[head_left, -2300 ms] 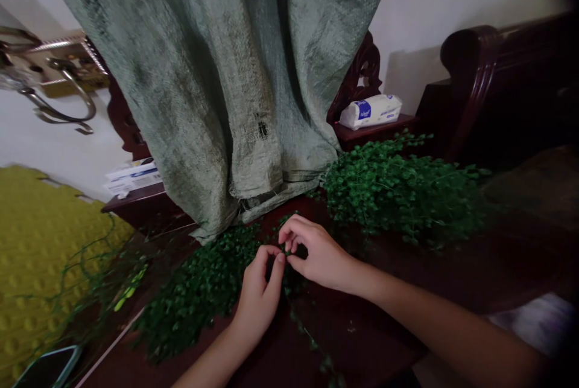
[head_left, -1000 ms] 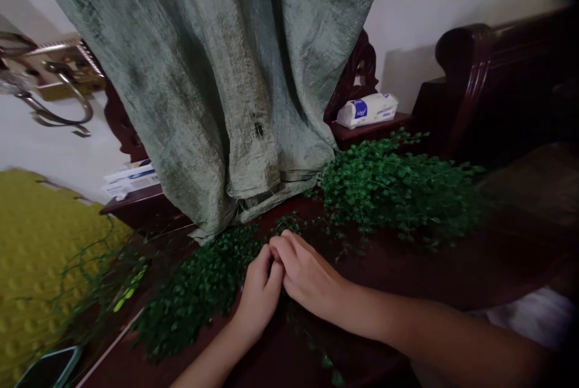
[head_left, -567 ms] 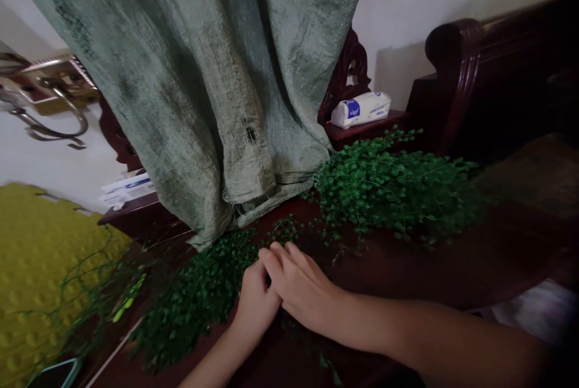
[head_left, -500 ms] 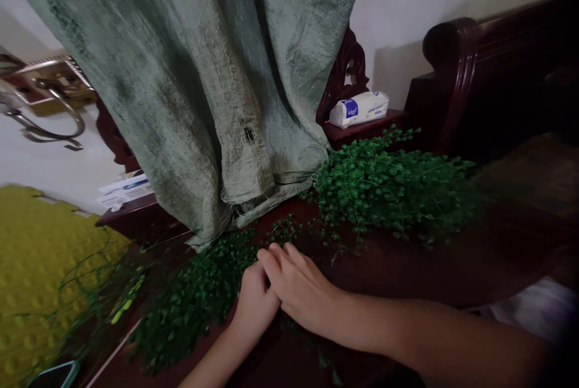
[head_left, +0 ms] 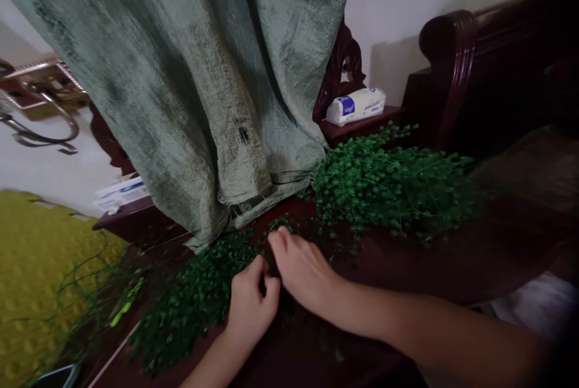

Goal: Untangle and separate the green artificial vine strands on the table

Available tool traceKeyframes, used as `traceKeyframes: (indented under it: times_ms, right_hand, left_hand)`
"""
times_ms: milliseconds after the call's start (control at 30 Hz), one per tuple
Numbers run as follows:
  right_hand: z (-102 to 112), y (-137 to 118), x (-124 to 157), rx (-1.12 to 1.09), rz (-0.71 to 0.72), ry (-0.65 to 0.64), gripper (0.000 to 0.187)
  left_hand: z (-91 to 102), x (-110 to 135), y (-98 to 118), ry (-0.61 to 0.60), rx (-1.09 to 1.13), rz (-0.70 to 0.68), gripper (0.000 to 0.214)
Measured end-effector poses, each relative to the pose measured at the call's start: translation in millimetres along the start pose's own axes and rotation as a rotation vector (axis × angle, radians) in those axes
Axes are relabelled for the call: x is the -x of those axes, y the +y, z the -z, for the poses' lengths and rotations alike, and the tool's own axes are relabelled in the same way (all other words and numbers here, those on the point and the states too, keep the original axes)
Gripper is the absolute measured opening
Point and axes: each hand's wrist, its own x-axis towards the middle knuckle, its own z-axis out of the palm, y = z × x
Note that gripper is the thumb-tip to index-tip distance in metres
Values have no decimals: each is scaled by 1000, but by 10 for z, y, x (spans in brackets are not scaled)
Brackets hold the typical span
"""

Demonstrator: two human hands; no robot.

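Note:
My left hand (head_left: 254, 298) is closed, thumb and forefinger curled together beside the left heap of green sprigs (head_left: 185, 309). Whatever it may hold is too small and dark to make out. Just to its right, my right hand (head_left: 301, 264) has its fingers bent downward and pressed together near a few loose bits of greenery; its fingertips are mostly hidden. A larger heap of leafy green sprigs (head_left: 384, 186) lies to the right, beyond my right hand. Both heaps rest on a dark red wooden tabletop (head_left: 434, 267).
A grey-green woven sack (head_left: 181, 92) stands behind the hands. A tissue pack (head_left: 357, 105) lies on a wooden ledge at its right. Thin stems (head_left: 90, 282) and a bright yellow-green object (head_left: 126, 303) are at left, by a yellow bumpy mat (head_left: 49, 255).
My hands, which were touching, have come apart. The right hand has moved slightly up, and the left has shifted a little left. The heaps look the same.

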Motion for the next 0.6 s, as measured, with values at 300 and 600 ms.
traceKeyframes:
  times_ms: [300,600]
  right_hand:
    - [105,226,-143,-228,69,84,39]
    - [146,247,-131,-309,150,103,32]
  left_hand:
    - [-3,-20,-66,23,36,49,16]
    - [499,88,-19,179,0,-111,24]
